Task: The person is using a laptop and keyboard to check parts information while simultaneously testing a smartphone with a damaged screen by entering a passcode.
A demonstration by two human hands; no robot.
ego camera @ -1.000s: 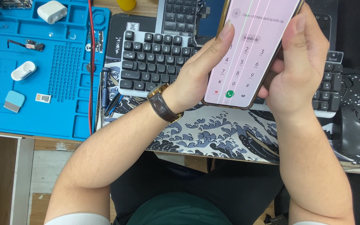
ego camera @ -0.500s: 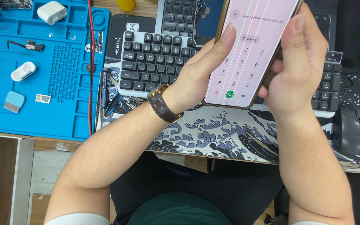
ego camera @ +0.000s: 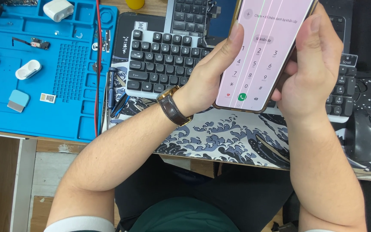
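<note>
Both my hands hold a smartphone (ego camera: 258,60) up over the keyboard (ego camera: 164,64). Its lit pinkish screen shows a dial pad crossed by thin vertical lines. My left hand (ego camera: 211,71), with a brown-strapped wristwatch (ego camera: 173,106), grips the phone's left edge, thumb lying along that side. My right hand (ego camera: 312,71) wraps the right edge, thumb resting on the frame near the top. The phone tilts slightly to the right, its top cut off by the frame.
A blue repair mat (ego camera: 44,68) at left carries an earbud case (ego camera: 58,9), earbuds, small parts and a red cable (ego camera: 97,64). A wave-pattern desk mat (ego camera: 224,137) lies under the keyboard. A black mouse (ego camera: 363,135) sits at right. A second keyboard (ego camera: 190,15) lies farther back.
</note>
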